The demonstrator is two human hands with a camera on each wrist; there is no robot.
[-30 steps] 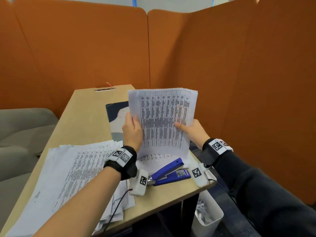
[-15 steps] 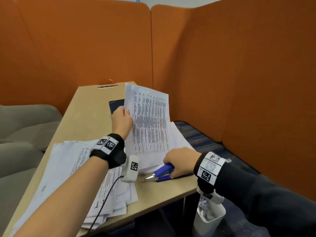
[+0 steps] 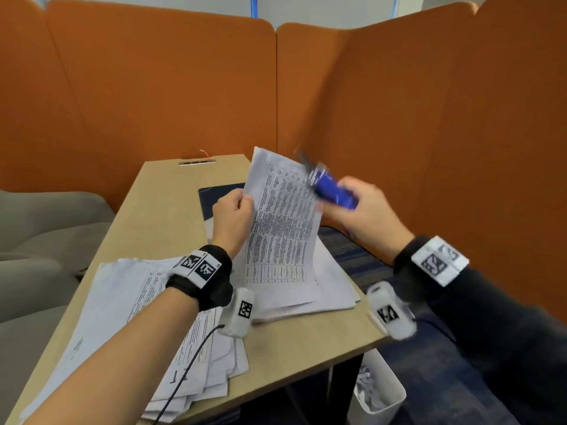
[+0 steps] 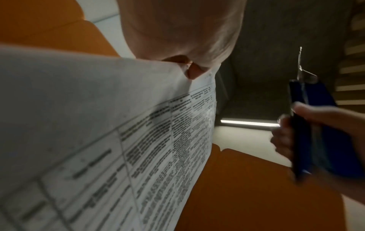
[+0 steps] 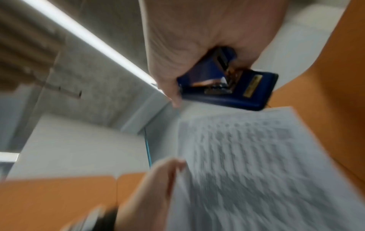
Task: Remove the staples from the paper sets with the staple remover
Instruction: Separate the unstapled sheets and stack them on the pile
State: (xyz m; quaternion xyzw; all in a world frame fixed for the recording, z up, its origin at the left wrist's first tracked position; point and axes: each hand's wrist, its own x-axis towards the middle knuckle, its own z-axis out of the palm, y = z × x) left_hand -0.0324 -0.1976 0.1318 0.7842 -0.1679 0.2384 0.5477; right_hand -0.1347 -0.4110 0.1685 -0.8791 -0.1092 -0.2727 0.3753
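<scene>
Office booth or study nook. Tall orange felt-covered partition panels [image 3: 159, 96] enclose narrow light wood-laminate desk [image 3: 285, 357] on two sides. Grey upholstered sofa seat [image 3: 46, 228] just left of desk. Loose heaps of white printed table sheets [image 3: 122, 320] cover desk. Metal cable-port slot [image 3: 197, 162] at desk's far edge. Small white plastic waste bin [image 3: 383, 397] with paper scraps under desk's right corner. Dark blue patterned carpet [image 3: 365, 265]. Linear ceiling strip light [image 5: 88, 37] overhead.

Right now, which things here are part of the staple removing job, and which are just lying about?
In use:
paper set, held up by the left hand
blue staple remover, gripped by the right hand
paper piles on the table

Lying about:
dark booklet
white bin
grey sofa
</scene>
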